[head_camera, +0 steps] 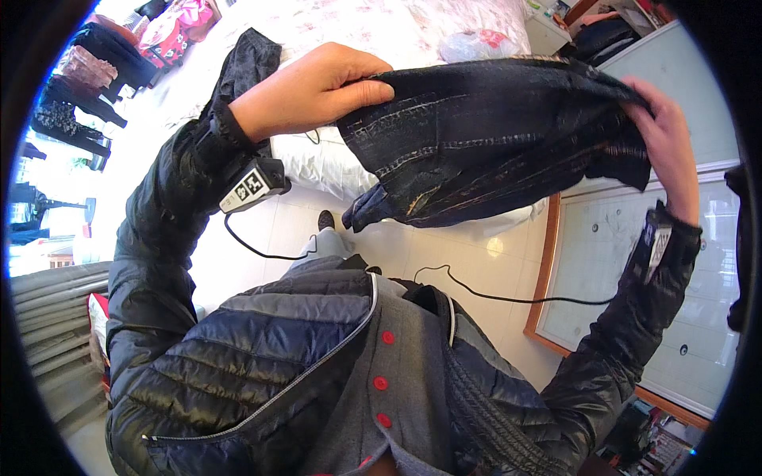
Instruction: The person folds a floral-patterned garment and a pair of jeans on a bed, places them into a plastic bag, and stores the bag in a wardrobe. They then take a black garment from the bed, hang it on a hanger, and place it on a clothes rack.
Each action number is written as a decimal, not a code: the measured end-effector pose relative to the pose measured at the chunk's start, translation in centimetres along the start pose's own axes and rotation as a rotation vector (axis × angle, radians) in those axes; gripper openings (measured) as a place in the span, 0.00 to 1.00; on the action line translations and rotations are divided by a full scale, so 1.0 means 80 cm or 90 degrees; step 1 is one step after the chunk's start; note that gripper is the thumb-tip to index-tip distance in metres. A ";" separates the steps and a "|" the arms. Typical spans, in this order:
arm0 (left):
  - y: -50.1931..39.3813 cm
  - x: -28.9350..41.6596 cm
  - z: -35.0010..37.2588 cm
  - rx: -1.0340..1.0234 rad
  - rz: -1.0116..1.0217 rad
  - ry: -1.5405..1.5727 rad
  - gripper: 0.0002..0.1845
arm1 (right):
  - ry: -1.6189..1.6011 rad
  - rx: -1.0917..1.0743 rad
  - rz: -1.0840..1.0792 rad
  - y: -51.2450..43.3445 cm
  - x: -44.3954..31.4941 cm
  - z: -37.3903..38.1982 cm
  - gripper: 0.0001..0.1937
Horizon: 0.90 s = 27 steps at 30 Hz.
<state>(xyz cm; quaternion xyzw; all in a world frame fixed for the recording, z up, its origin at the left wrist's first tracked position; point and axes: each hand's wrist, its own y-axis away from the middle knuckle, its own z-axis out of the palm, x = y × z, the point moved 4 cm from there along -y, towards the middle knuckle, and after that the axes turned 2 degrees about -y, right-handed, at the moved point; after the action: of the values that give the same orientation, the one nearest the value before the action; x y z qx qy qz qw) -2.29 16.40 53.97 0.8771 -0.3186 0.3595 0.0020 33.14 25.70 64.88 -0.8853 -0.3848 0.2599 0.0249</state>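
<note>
A dark denim garment (500,140) with pale, worn seams hangs stretched between my two hands, above the floor and the near edge of the bed. My left hand (315,89) pinches its upper left corner, thumb on the front. On the far right my right hand (664,131) grips the other end, with its fingers partly hidden behind the cloth. The lower edge sags loosely, and a bluish folded part (368,205) dangles at the lower left.
Behind the garment is a bed with a floral cover (357,27), bearing a clear plastic bag (476,44) and a dark cloth (253,59). Wood-framed glass panels (625,268) stand at right. Clothes (89,77) are at upper left. Black cables (506,294) run from both wrist devices.
</note>
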 end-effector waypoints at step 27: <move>0.037 -0.622 0.075 0.092 -0.498 0.447 0.18 | -0.057 -0.222 0.246 -0.541 0.315 0.597 0.10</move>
<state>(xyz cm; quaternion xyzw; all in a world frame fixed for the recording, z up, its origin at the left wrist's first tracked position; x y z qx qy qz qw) -27.00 40.36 17.41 0.7551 0.0778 0.6250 0.1821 -4.35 66.12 23.07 -0.9208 -0.2482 0.2288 -0.1953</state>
